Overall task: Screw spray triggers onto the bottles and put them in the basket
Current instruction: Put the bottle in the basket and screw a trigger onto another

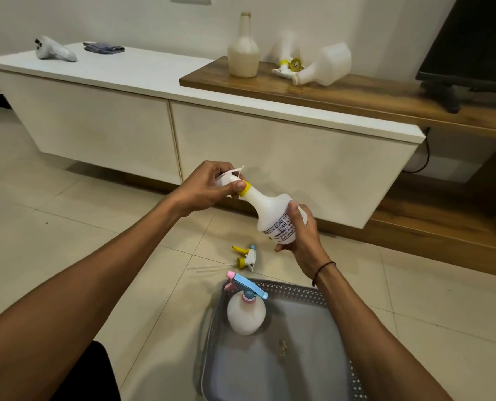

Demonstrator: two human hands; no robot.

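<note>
A white labelled bottle (273, 217) is held tilted in mid-air above the floor. My right hand (301, 238) grips its base. My left hand (209, 185) grips the white spray trigger (229, 176) with a yellow collar at the bottle's neck. A loose white trigger with yellow lever (246, 256) lies on the tiles below. The grey basket (296, 293) sits on the floor in front of me, holding a round white bottle with a blue and pink trigger (246, 309).
A low white cabinet (241, 131) runs across behind. On its wooden shelf (356, 94) stand a tall beige bottle (243, 50), a white bottle lying on its side (328, 66) and another trigger (287, 66). A dark TV (478, 44) is at right.
</note>
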